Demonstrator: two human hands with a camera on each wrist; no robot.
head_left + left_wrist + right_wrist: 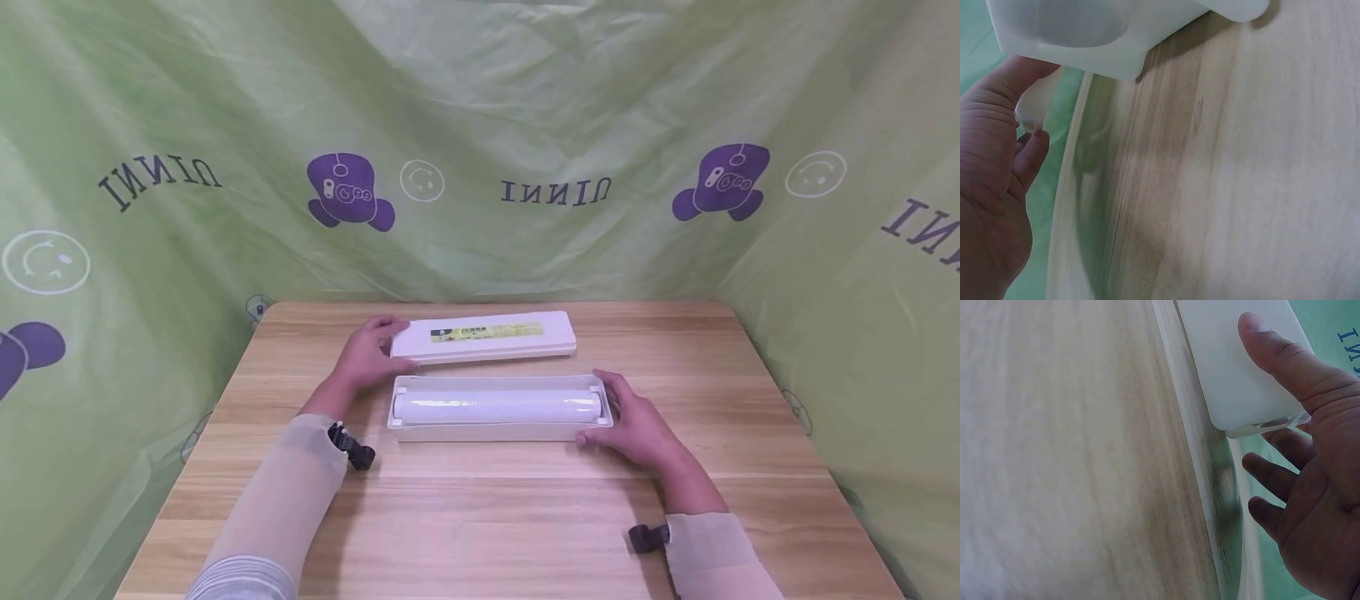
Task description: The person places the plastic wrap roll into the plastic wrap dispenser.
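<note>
A long white box [487, 432] lies on the table with its top off, showing a roll of clear cling film [498, 406] inside. My right hand [637, 425] grips the box's right end. In the right wrist view its thumb [1285, 359] presses on the front wall, with the other fingers round the far side. Behind the box is its white lid [487, 347], turned slightly, with a yellow-green printed label [487, 332]. My left hand [367, 358] holds the lid's left end between thumb and fingers. White plastic partly hides that thumb in the left wrist view.
The wooden table [465, 517] has rounded far corners. A green curtain [480, 100] with purple figures and lettering hangs behind it and along both sides. A black wrist camera [352, 448] sits on the left forearm, and another camera [647, 537] on the right.
</note>
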